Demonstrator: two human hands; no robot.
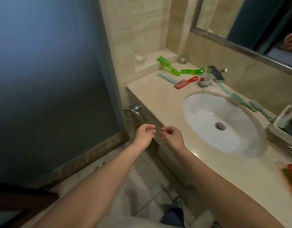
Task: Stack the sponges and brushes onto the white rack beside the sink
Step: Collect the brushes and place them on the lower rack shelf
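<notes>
Hands empty at the counter (151, 99) edge.
Left hand (144, 134) and right hand (172, 137) are loosely curled, holding nothing; green brush (192, 71) and red brush (185, 82) lie behind the sink (207, 112), white rack (285, 111) far right.

Left hand (144, 134) and right hand (172, 137) hang loosely curled at frame centre, holding nothing, by the counter (158, 99) edge. Green brushes (168, 66), a red brush (185, 82) and teal brushes (235, 97) lie around the white sink (207, 109).
</notes>
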